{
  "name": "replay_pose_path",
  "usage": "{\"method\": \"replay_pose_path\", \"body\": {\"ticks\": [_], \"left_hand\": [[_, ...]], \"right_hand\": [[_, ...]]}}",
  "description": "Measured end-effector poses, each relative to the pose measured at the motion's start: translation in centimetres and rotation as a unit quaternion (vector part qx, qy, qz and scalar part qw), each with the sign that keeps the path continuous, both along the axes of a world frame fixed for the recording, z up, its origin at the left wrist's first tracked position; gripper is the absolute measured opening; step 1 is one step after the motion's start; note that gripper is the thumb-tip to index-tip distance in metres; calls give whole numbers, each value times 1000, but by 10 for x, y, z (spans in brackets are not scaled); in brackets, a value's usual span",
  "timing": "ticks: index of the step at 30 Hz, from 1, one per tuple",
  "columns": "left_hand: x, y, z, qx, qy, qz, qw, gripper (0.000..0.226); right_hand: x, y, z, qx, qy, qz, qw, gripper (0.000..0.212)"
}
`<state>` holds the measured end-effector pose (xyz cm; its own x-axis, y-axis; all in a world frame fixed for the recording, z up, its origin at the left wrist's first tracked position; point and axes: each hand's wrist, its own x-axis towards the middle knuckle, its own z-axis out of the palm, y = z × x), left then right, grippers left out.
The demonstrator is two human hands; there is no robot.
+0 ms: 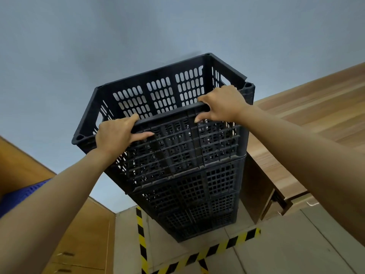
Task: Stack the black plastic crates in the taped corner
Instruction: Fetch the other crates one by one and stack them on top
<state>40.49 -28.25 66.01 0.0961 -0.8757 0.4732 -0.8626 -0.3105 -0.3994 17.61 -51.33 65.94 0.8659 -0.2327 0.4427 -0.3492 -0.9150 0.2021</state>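
Atop the crate stack [197,194], both arms reach up; the left hand [116,133] and right hand [223,104] each clamp the top black crate's [167,91] near rim.

- The fingertips of the left hand [116,133] and right hand [223,104] curl over the top crate's [177,139] near rim; the grip inside is hidden.
- The lower crates [197,204] merge into one dark stack; their count cannot be told.
- The blue crate [23,192] is cut off by the left edge and covered by the left forearm.
- The striped floor tape [142,244] runs under the stack and out the bottom edge.
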Motion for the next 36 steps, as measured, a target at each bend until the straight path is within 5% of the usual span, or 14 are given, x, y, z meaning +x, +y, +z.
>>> {"method": "replay_pose_path", "body": {"ticks": [21,36], "left_hand": [[73,-11,1,-20,27,3,999,70],[25,-58,-4,-71,51,58,995,63]], "right_hand": [[56,16,-6,5,-21,-31,999,58],[46,-65,6,-8,-5,35,999,64]]}}
